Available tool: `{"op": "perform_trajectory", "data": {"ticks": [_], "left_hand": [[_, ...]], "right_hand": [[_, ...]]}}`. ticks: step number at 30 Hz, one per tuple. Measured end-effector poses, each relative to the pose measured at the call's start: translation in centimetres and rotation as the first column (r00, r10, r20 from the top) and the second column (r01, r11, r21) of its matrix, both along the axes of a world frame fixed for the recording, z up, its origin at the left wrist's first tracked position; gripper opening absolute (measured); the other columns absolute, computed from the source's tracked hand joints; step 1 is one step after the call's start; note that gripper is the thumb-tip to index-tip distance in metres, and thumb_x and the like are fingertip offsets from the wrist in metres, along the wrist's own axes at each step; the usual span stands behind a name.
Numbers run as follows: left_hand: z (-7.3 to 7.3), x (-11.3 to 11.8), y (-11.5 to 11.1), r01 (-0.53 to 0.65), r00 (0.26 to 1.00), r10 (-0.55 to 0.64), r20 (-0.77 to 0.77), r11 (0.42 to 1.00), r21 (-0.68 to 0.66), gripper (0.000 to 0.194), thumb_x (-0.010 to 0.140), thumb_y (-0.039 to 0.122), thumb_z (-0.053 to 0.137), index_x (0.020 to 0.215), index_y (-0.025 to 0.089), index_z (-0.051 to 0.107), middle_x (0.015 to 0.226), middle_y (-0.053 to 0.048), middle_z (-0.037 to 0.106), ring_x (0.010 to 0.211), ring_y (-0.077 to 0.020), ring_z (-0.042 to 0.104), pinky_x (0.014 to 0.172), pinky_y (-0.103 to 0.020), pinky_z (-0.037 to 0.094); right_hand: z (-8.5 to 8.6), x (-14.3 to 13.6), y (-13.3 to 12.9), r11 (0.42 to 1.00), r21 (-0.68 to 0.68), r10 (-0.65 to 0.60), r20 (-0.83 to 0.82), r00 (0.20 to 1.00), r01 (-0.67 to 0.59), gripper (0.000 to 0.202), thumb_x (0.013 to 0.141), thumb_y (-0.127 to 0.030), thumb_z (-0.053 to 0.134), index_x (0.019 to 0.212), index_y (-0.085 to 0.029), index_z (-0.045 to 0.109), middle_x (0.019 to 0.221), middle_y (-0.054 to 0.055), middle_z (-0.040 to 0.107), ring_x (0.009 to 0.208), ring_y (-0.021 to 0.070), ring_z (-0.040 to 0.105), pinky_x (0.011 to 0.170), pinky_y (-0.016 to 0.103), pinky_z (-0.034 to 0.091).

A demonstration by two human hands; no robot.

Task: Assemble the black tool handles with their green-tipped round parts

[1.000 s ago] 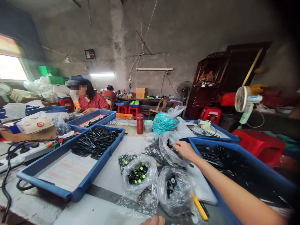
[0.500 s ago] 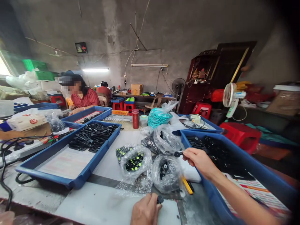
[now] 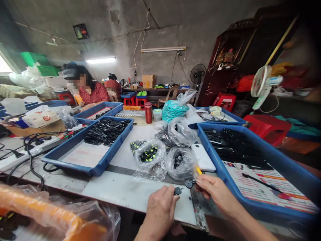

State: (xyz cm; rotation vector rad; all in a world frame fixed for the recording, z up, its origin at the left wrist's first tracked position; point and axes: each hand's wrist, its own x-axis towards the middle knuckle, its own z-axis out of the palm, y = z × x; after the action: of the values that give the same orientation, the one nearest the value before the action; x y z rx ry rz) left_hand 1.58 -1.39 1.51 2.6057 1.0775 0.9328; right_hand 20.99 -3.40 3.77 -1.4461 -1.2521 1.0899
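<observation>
At the near table edge, over the white board (image 3: 120, 192): both hands up front, held parts near each other with a gap between them.
Left hand (image 3: 162, 204): thumb and fingers pinched on a small dark part (image 3: 178, 190), round end showing, rest hidden by the fingers.
Right hand (image 3: 213, 190): fingers clamped on a black disc-ended part (image 3: 189, 183), disc toward the left hand.
Yellow handle (image 3: 198, 171): just beyond right fingertips, partly covered.
Table middle: crowded. Clear bag of black parts (image 3: 184, 170) just past the hands; bag of black-and-lime discs (image 3: 148, 155) left of it; another clear bag (image 3: 185, 135) behind.
White slab (image 3: 203, 159): beside right tray.
Right blue tray (image 3: 218, 164): wall close to right forearm; black strips piled at far end, one strip (image 3: 262, 183) apart on printed paper.
Left blue tray (image 3: 110, 162): black strips (image 3: 107, 131) heaped in far half, paper in near half.
Back: red jar (image 3: 148, 113), lidded tub (image 3: 157, 115), turquoise bundle (image 3: 174, 110) in clear plastic.
Lower left: orange basket (image 3: 72, 226), plastic film over it.
Far left: power strip (image 3: 47, 144), black cables.
Across table: co-worker in striped red shirt (image 3: 96, 93).
</observation>
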Motion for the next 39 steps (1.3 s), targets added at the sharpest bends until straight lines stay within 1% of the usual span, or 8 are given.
{"op": "perform_trajectory", "data": {"ticks": [7,13,20,24,28,32,35,39], "left_hand": [[0.4,0.4,-0.7,0.029,0.999,-0.029,-0.015,0.999,0.024,0.012,0.083,0.017,0.038,0.081,0.018,0.050,0.063,0.000,0.052,0.055,-0.0138,0.051,0.048,-0.024,0.037],[0.4,0.5,-0.9,0.044,0.997,-0.042,-0.065,0.999,0.020,0.009,0.083,0.018,0.039,0.080,0.018,0.048,0.064,0.000,0.052,0.056,-0.0154,0.050,0.048,-0.026,0.036],[0.3,0.6,-1.5,0.066,0.994,-0.069,-0.083,0.997,-0.032,0.009,0.083,0.017,0.040,0.077,0.019,0.046,0.064,0.000,0.051,0.054,-0.0147,0.049,0.047,-0.025,0.034],[0.0,0.7,-1.9,0.086,0.995,-0.088,-0.037,0.995,-0.055,0.010,0.084,0.018,0.037,0.079,0.019,0.045,0.064,0.000,0.051,0.055,-0.0144,0.048,0.047,-0.025,0.034],[0.3,0.5,-1.8,0.097,0.994,-0.098,-0.045,0.995,-0.033,0.009,0.083,0.017,0.037,0.080,0.019,0.046,0.065,0.000,0.051,0.055,-0.0146,0.048,0.048,-0.025,0.034],[0.8,0.1,-1.4,0.101,0.987,-0.098,-0.128,0.995,0.016,0.005,0.082,0.017,0.041,0.080,0.019,0.046,0.065,0.000,0.051,0.055,-0.0149,0.048,0.048,-0.025,0.034],[1.0,-0.2,-1.3,0.104,0.977,-0.091,-0.191,0.993,0.063,0.004,0.081,0.018,0.043,0.083,0.019,0.046,0.066,0.000,0.052,0.054,-0.0155,0.049,0.046,-0.026,0.033],[1.1,-0.2,-1.4,0.113,0.965,-0.091,-0.244,0.991,0.075,0.003,0.081,0.018,0.044,0.082,0.019,0.046,0.066,0.000,0.051,0.053,-0.0158,0.048,0.045,-0.027,0.033]], "right_hand": [[-0.9,-0.5,-1.2,0.999,-0.046,0.007,-0.097,0.995,-0.011,0.031,0.073,-0.040,0.051,0.052,-0.016,0.051,0.050,-0.003,0.048,0.041,0.0099,0.035,0.040,0.021,0.022],[-0.9,-1.2,-1.9,0.996,-0.089,0.001,-0.117,0.993,-0.012,0.033,0.073,-0.042,0.051,0.053,-0.015,0.049,0.051,-0.002,0.047,0.042,0.0092,0.032,0.040,0.021,0.020],[-1.6,-1.8,-2.4,0.996,-0.087,-0.010,-0.114,0.993,0.000,0.038,0.074,-0.049,0.050,0.055,-0.016,0.049,0.050,-0.003,0.044,0.043,0.0100,0.032,0.041,0.021,0.022],[-1.9,-2.3,-3.2,1.000,-0.007,0.016,-0.015,1.000,-0.016,0.041,0.077,-0.052,0.046,0.056,-0.017,0.045,0.048,-0.006,0.033,0.044,0.0107,0.029,0.042,0.022,0.022],[-1.6,-2.0,-3.3,0.994,0.049,0.094,0.099,0.991,-0.100,0.040,0.081,-0.050,0.041,0.058,-0.017,0.045,0.052,-0.005,0.034,0.048,0.0118,0.033,0.044,0.022,0.027],[-0.9,-1.0,-2.6,0.970,0.065,0.207,0.268,0.941,-0.232,0.036,0.085,-0.042,0.041,0.060,-0.017,0.049,0.057,-0.002,0.044,0.053,0.0136,0.043,0.049,0.022,0.034],[-0.6,-0.3,-2.5,0.956,0.111,0.204,0.420,0.885,-0.273,0.024,0.084,-0.036,0.044,0.079,-0.017,0.059,0.072,0.002,0.058,0.067,0.0181,0.053,0.060,0.024,0.042],[-0.2,0.1,-2.7,0.921,0.159,0.226,0.526,0.820,-0.356,0.023,0.083,-0.030,0.048,0.098,-0.018,0.060,0.090,0.007,0.062,0.083,0.0218,0.056,0.071,0.027,0.045]]}}
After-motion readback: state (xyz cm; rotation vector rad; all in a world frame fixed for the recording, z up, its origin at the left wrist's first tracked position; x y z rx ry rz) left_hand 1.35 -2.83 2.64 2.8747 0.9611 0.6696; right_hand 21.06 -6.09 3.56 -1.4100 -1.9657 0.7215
